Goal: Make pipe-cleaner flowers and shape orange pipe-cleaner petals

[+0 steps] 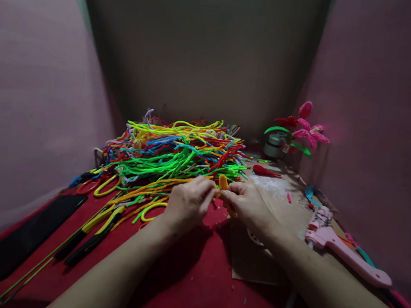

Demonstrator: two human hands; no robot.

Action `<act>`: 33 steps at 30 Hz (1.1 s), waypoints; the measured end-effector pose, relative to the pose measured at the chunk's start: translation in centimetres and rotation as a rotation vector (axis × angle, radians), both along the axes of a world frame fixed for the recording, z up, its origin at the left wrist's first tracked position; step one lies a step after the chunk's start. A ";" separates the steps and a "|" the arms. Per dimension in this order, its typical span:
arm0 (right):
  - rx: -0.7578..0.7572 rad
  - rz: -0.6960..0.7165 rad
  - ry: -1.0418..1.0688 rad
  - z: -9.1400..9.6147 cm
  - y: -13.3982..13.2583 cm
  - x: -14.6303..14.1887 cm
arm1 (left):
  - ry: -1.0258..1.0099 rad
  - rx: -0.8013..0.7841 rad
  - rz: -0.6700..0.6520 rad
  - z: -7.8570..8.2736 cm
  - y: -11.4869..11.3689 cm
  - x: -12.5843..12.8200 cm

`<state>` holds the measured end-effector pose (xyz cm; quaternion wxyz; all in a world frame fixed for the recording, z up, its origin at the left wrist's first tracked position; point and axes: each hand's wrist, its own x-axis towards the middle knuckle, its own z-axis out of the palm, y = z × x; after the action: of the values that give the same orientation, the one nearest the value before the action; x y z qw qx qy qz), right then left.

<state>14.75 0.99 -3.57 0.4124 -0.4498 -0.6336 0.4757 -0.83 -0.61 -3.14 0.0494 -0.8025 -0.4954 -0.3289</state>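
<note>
An orange pipe cleaner (223,181), bent into a fuzzy loop or petal shape, stands up from the fingers of my right hand (246,204), which pinches it. My left hand (189,198) is closed at its lower end, thumb and fingertips pressed together. The two hands nearly meet above the red cloth (179,277). Just behind them lies a big heap of pipe cleaners (176,153) in green, yellow, blue, red and orange. What lies inside the curled fingers of each hand is partly hidden.
Black-and-yellow pliers (96,233), scissors with yellow handles (151,211) and a black phone-like slab (26,236) lie at left. On the right are a pink glue gun (345,250), a cardboard sheet (253,265), a red petal piece (265,171) and a pink pipe-cleaner flower (311,131).
</note>
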 end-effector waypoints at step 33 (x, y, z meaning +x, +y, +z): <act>-0.243 0.152 0.133 -0.3 -1.1 0.1 | -0.575 -0.295 -0.106 0.4 0.2 0.7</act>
<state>14.86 -0.16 -3.82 0.3585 -0.4147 -0.5750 0.6074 -0.16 -0.40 -2.76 -0.2266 -0.6998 -0.4891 -0.4688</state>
